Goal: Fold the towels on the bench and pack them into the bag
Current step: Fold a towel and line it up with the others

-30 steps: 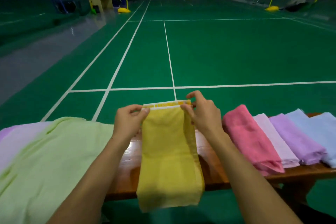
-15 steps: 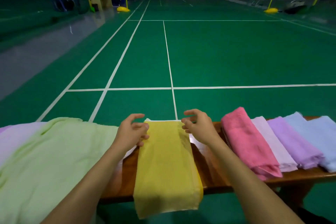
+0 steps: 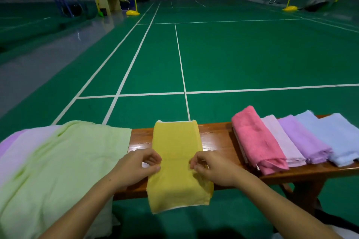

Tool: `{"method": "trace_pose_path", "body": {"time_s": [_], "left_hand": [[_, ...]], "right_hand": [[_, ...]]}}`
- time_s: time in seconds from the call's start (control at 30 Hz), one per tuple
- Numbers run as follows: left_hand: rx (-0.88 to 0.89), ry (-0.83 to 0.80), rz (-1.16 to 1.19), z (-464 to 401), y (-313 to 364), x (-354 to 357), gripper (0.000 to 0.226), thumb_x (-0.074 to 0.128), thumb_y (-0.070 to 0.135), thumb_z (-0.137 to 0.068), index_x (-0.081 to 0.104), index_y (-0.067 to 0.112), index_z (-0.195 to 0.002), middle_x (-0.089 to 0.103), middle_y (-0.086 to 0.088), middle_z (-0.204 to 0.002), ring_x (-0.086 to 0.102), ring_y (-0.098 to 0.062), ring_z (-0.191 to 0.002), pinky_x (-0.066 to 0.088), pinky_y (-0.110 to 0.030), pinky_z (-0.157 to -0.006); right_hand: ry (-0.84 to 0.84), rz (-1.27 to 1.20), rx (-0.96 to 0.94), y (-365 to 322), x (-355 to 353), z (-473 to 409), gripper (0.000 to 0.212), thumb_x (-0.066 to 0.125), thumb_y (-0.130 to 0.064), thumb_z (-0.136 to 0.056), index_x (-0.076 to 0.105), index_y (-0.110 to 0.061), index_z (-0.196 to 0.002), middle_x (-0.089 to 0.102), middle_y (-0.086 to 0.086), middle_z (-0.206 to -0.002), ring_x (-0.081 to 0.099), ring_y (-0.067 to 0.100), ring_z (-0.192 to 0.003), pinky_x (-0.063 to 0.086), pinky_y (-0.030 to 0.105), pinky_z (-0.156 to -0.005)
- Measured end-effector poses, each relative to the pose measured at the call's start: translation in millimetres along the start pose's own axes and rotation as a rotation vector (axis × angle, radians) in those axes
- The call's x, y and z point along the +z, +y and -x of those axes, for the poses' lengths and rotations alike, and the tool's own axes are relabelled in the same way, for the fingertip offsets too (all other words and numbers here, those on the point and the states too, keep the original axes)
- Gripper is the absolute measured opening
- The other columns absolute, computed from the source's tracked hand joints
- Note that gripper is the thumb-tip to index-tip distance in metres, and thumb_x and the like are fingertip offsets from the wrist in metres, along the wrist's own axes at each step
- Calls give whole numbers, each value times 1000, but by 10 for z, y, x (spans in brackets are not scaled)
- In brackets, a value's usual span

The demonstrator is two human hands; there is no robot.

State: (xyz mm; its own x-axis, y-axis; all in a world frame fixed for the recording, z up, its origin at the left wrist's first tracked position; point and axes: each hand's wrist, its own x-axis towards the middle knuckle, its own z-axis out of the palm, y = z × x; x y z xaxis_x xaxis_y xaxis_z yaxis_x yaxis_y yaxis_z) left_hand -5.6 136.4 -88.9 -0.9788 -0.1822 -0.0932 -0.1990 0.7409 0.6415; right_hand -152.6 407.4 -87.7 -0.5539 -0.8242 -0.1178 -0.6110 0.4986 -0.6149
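Observation:
A yellow towel [image 3: 175,153], folded into a long strip, lies across the wooden bench [image 3: 219,141], and its near end hangs over the front edge. My left hand [image 3: 138,168] is at the strip's left edge about halfway along, its thumb and curled fingers pinching that edge. My right hand [image 3: 212,169] pinches the right edge at the same height. To the right lie folded towels side by side: pink [image 3: 256,139], pale pink [image 3: 281,141], purple [image 3: 303,137] and light blue [image 3: 336,136]. No bag is in view.
An unfolded light green towel [image 3: 58,170] covers the bench's left part and hangs over its front, with a lilac one [image 3: 11,141] under it at the far left. Beyond the bench lies the green court floor [image 3: 252,54] with white lines.
The yellow towel was laid flat on the bench and its far end let go. Both hands then moved back toward me to the strip's middle edges.

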Motion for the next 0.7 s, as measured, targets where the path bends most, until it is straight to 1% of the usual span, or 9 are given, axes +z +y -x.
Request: {"method": "trace_pose_path", "body": {"time_s": [0.07,0.13,0.2,0.27,0.3,0.4,0.53,0.63,0.7], "left_hand": [[27,25,-132,-22,20,-3,14,76,52,-88,70,44,-98,69,35,-108,64,10,-104,56,-29,-88],[55,68,-224,-74,48,18,15,74,55,-89,65,44,-91,68,36,-113,61,9,-108,52,-26,-85],[91,67,-275,-138,53,28,18,71,58,-89,60,44,-91,64,36,-124,56,8,-115,49,-25,-84],[163,15,-324,-190,34,4,19,66,63,-90,58,46,-95,59,35,-135,55,5,-122,49,-25,-89],[220,-23,-352,-211,21,-12,20,65,65,-90,59,48,-99,58,34,-138,56,3,-125,49,-25,-93],[323,-164,-399,-249,47,-39,47,63,79,-84,58,49,-119,59,29,-138,57,-1,-122,46,-29,-104],[294,-247,-515,-227,133,-39,68,57,93,-74,56,46,-124,43,29,-155,41,0,-140,35,-31,-116],[298,-234,-538,-204,130,-57,59,61,85,-80,58,44,-122,38,28,-161,36,-2,-147,32,-32,-118],[300,-207,-512,-199,105,-66,50,62,79,-84,61,43,-118,41,28,-160,38,-1,-146,34,-30,-116]], "right_hand": [[-27,44,-25,-33,-12,-4,7,62,-33,-97,68,-33,-100,75,-5,-118,66,15,-109,52,39,-94],[-85,79,-54,-35,-32,-48,7,66,-34,-98,67,-28,-101,66,2,-139,56,19,-134,46,32,-98],[-155,132,-66,2,-49,-97,16,68,-38,-99,65,-25,-108,39,5,-165,29,15,-156,35,26,-109],[-168,177,-57,74,-45,-156,25,67,-43,-100,61,-24,-116,14,6,-175,8,14,-162,22,27,-124],[-156,190,-48,106,-39,-182,28,66,-44,-100,59,-24,-118,9,7,-175,3,14,-162,18,27,-126],[-103,204,-27,159,-26,-234,31,63,-46,-101,59,-23,-122,7,7,-175,3,14,-162,18,25,-123],[-81,181,-39,177,-55,-222,35,67,-50,-97,62,-29,-125,13,4,-174,9,17,-161,20,32,-127],[-99,201,-98,200,-133,-130,41,71,-59,-91,64,-36,-124,30,-5,-165,24,17,-153,29,40,-124],[-161,262,-163,210,-164,-77,41,68,-58,-94,61,-37,-128,29,-8,-165,23,16,-152,30,40,-123]]}}
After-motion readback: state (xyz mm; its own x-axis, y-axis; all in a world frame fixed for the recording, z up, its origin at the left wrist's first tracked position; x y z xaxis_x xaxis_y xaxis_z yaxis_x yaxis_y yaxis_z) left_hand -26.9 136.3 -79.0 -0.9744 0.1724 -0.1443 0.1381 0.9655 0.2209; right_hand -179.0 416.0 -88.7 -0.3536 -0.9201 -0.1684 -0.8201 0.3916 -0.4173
